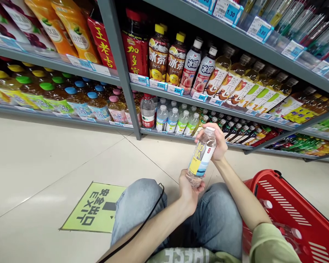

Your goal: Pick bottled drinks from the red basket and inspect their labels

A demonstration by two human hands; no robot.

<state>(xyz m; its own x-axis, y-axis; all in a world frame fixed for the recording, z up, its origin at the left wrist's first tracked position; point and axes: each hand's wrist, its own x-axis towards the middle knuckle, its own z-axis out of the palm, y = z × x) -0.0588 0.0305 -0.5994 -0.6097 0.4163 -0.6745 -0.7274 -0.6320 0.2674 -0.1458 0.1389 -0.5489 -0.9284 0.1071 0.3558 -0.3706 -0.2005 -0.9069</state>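
Between my two hands is a clear soda water bottle [201,159] with a white cap and a white, yellow and blue label reading "SODA". It is held tilted above my knees, its cap up and to the right. My left hand [190,191] wraps round the base from below. Around the upper part and behind the neck, my right hand [219,142] grips it, with some fingers hidden behind the bottle. Beyond it on the bottom shelf stand white-capped bottles with blue labels [171,120] and with green labels [182,123].
A red shopping basket [287,197] holding several clear bottles [287,232] stands on the floor at my right. Drink shelves [117,62] with price tags stretch across in front. A green exit sign [93,208] lies on the floor beside my left knee.
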